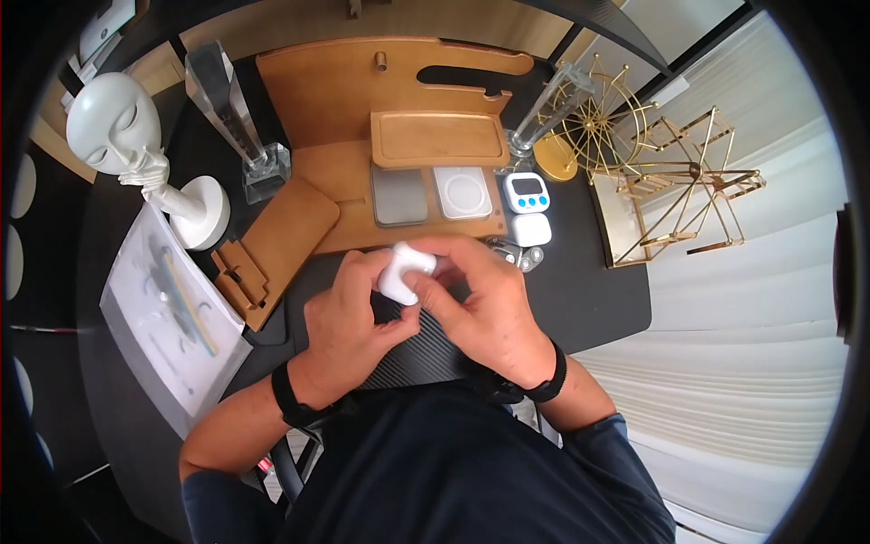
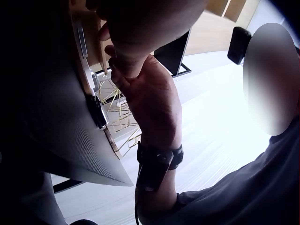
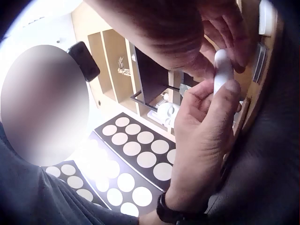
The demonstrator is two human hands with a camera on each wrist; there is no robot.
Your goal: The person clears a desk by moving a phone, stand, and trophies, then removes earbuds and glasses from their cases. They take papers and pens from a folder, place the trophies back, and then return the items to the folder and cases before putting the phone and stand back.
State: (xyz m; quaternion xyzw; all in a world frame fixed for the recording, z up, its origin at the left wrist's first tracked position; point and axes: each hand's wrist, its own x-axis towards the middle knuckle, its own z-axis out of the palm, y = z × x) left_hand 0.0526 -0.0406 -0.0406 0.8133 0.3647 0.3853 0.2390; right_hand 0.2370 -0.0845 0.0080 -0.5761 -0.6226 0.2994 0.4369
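Observation:
A small white glossy object (image 1: 396,279) is held between both hands above the front of the desk; its exact kind cannot be told. The left hand (image 1: 343,317) pinches its left side, and the right hand (image 1: 497,308) grips it from the right with the thumb across its front. In the right wrist view the white object (image 3: 223,72) looks narrow and rounded, with the thumb of the left hand (image 3: 201,133) on its lower end. The left wrist view shows the right hand (image 2: 157,101) beyond the near hand, the object hidden.
Behind the hands stands a wooden desk stand (image 1: 317,172) with grey and white square pads. A blue-buttoned timer (image 1: 526,193) and a white case (image 1: 531,229) lie right of it, near gold wheel models (image 1: 693,170). At left are a white figure (image 1: 201,213) and a clear folder (image 1: 172,317).

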